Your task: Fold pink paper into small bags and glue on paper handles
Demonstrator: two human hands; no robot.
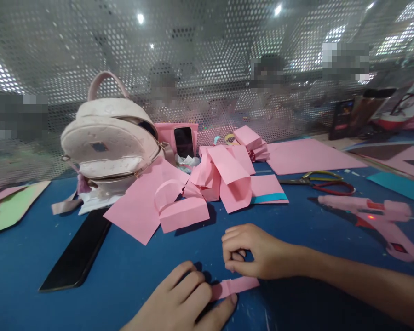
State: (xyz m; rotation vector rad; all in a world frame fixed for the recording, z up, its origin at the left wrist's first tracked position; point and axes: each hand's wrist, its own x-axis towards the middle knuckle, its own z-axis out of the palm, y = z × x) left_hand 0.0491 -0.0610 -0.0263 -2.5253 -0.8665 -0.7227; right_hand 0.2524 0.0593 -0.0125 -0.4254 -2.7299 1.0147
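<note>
My left hand [184, 299] lies low in the view with its fingers and thumb pinched on one end of a narrow pink paper strip [236, 286] that rests on the blue table [131, 271]. My right hand [258, 250] sits just above the strip's other end. Its fingers are curled in, and whether they press the strip I cannot make out. A pile of folded pink paper pieces [224, 177] lies just beyond both hands.
A pink backpack [110, 142] stands at the back left, and a black phone [77, 250] lies flat in front of it. Scissors [322, 181] and a pink glue gun [376, 218] lie on the right. A perforated metal screen [207, 69] closes the far edge.
</note>
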